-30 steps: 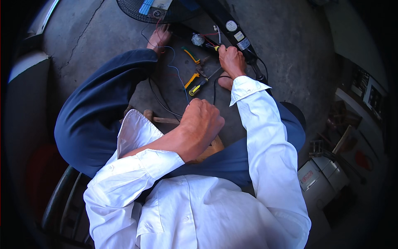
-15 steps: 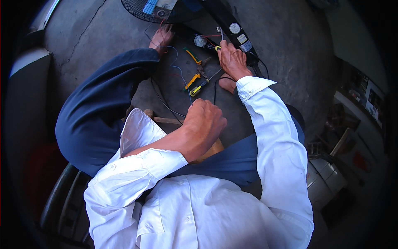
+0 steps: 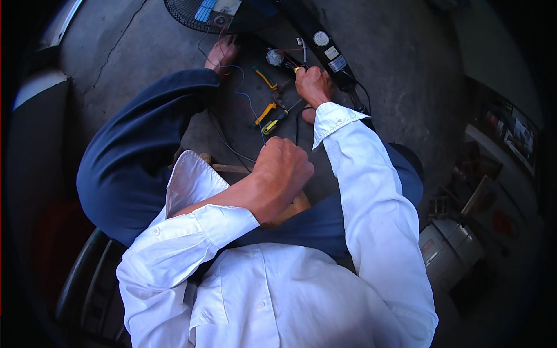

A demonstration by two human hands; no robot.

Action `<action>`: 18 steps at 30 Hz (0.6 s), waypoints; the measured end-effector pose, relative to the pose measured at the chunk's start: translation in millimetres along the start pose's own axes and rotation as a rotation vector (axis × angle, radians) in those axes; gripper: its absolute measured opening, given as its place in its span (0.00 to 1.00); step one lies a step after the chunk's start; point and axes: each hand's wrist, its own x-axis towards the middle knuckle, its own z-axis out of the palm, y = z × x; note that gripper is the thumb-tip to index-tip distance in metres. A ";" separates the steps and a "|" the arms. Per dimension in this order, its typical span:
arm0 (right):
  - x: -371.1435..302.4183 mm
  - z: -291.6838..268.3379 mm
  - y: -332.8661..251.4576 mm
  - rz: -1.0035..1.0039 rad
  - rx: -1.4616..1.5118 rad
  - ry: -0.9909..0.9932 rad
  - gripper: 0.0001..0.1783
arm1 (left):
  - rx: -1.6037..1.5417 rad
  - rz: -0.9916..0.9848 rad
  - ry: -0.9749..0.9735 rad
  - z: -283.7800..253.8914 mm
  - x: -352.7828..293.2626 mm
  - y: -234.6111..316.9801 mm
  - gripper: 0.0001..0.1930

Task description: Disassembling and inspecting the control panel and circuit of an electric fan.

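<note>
My left hand [image 3: 284, 168] is a closed fist above my lap, with a thin blue wire [image 3: 250, 104] running up to its fingers. Farther off, my right hand [image 3: 314, 86] is closed beside the black fan stand [image 3: 316, 37]. A small yellow piece [image 3: 297, 69] shows at its fingertips; the rest of what it grips is hidden. Just left of that hand are a round silvery part [image 3: 274, 57] and thin red wires. On the floor between the hands lie pliers [image 3: 266, 78] with yellow-green handles and a screwdriver [image 3: 270, 126] with a yellow-and-black handle.
The fan's black grille [image 3: 184, 16] is at the top left, near my bare foot [image 3: 222, 53]. Black cable [image 3: 223, 138] trails across the concrete floor. A wooden piece [image 3: 295, 207] sits under my left hand. A pale box [image 3: 449, 249] stands on the right.
My right hand has shifted slightly left and nearer, and its fingers look more curled. The view has moved a little. My left hand keeps its fist by the blue wire.
</note>
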 end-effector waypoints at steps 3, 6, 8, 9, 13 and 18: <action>10.0 8.1 2.7 0.083 0.077 0.007 0.27 | 0.004 0.018 -0.020 -0.7 1.3 -0.4 0.05; 18.0 10.3 4.8 0.141 0.130 -0.003 0.27 | -0.015 0.021 0.002 0.2 1.3 -0.6 0.05; 18.0 10.9 5.4 0.163 0.154 -0.028 0.27 | -0.013 0.016 -0.003 -1.8 -0.3 -0.5 0.05; 17.0 11.5 6.5 0.201 0.199 -0.036 0.26 | -0.011 0.018 -0.003 -2.7 -0.2 -0.3 0.05; -7.0 21.4 14.2 0.080 0.284 0.112 0.30 | 0.011 0.017 0.002 -0.4 1.7 -1.1 0.05; -58.4 74.8 27.4 -0.047 0.610 0.256 0.17 | 0.049 0.029 0.072 7.4 -6.3 0.4 0.04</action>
